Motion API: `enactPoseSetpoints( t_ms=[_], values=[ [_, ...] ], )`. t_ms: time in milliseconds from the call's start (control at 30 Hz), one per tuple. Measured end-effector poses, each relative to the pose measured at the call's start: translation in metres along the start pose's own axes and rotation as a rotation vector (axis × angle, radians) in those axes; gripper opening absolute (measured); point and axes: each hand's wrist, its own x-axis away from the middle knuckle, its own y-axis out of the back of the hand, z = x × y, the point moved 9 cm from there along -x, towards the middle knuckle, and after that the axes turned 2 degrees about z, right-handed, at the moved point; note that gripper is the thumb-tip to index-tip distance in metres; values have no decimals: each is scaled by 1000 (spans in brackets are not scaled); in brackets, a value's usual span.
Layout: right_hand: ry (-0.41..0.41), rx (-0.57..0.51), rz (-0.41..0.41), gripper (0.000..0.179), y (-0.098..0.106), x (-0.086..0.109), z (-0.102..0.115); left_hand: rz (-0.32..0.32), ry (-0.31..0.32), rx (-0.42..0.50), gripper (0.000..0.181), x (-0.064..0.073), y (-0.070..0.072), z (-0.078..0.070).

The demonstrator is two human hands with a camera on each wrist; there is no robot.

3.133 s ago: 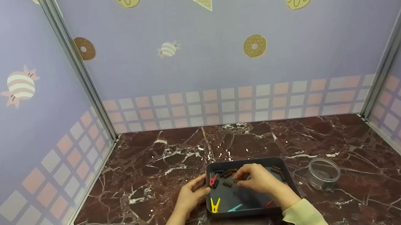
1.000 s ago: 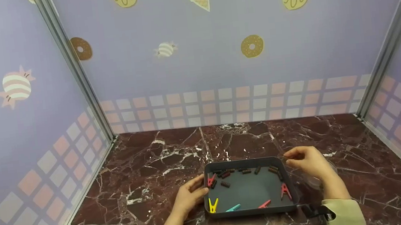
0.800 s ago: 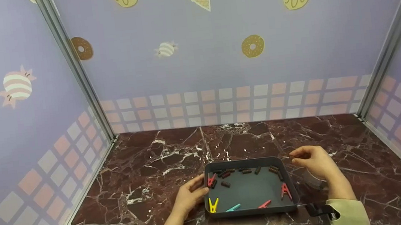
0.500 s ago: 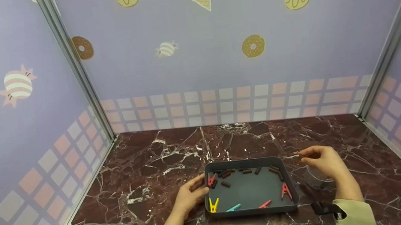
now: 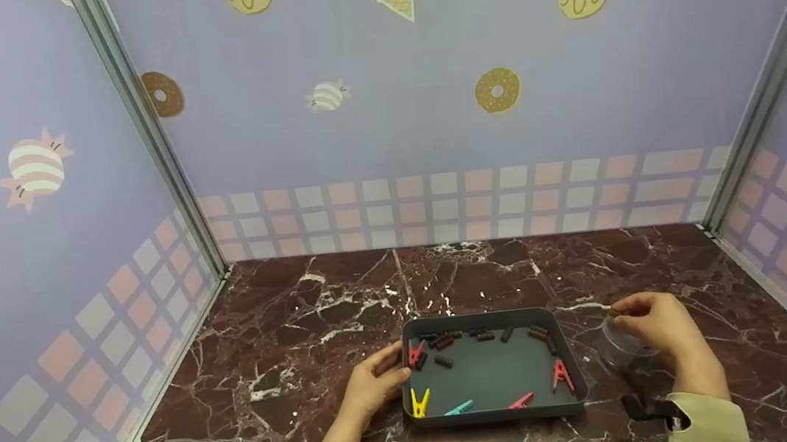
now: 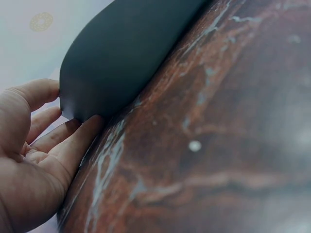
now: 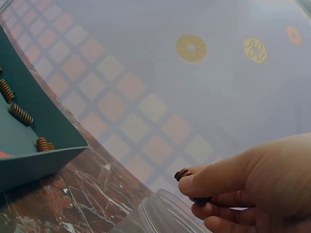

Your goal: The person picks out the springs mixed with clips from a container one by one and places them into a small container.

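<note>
Your right grip (image 5: 661, 327) is to the right of the dark grey tray (image 5: 493, 376), thumb and finger pinching a small coiled spring (image 7: 181, 174). That spring is outside the tray, off its right wall, near the rim of a clear round jar (image 5: 617, 350) that stands on the counter (image 5: 301, 320) to the tray's right and is partly hidden by your arm. A dark bit shows below your thumb; you cannot tell whether it belongs to the same spring. Your left grip (image 5: 377, 386) clasps nothing: its fingers lie extended, fingertips and thumb touching the tray's left wall. Inside the tray, loose springs (image 5: 443, 361) lie mostly along the far side. You also have a red clip (image 5: 416, 354) by its left wall, a yellow clip (image 5: 421, 403) in its near left corner, a blue clip (image 5: 458, 408) and a pink-red clip (image 5: 521, 400) along its near wall, and another red clip (image 5: 562, 377) by its right wall.
</note>
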Motion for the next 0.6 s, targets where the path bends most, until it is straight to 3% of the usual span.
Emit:
enactPoseSetpoints(
  t_ms=[600],
  values=[
    [-12, 102, 28, 25, -2, -5, -5, -2, -7, 17, 60, -2, 0, 0]
  ],
)
